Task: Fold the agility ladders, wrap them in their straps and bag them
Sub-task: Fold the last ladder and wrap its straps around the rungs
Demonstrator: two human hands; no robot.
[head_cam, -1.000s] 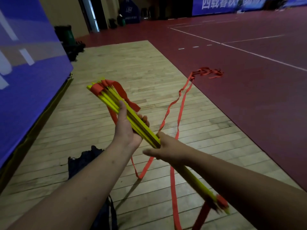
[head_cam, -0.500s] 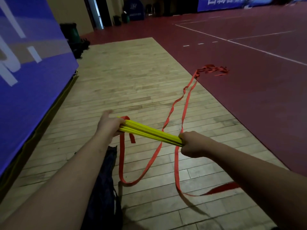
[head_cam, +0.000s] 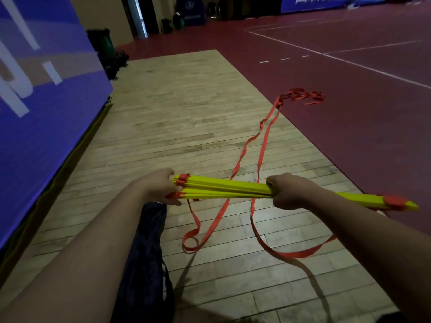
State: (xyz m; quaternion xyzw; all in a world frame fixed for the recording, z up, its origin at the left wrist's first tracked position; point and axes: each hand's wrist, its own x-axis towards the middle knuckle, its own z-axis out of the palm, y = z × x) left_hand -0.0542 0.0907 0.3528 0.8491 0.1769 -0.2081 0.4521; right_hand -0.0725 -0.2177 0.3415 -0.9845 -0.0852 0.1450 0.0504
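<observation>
- Pale wooden floorboards (head_cam: pixel 186 117) run from six toward twelve o'clock and meet dark red court flooring (head_cam: pixel 361 117) with white lines at two o'clock.
- At nine to eleven o'clock a blue banner wall (head_cam: pixel 46 96) fills the side, with dark green bins (head_cam: pixel 105 43) at its far end.
- At six to seven o'clock a dark bag (head_cam: pixel 147 264) lies on the boards, partly under the left forearm.
- Loose orange straps (head_cam: pixel 262 150) trail from the bundle to a tangle on the red floor at one o'clock, and loop onto the boards at five.
- At the centre the bundle of yellow rungs (head_cam: pixel 224 188) is held in the air, its ends pointing to nine and three o'clock.
- At the nine o'clock end the left hand (head_cam: pixel 161 186) grips the orange-banded tips with curled fingers.
- Around the bundle's middle the right hand (head_cam: pixel 289 193) is clenched, and the three o'clock end juts out past it.
</observation>
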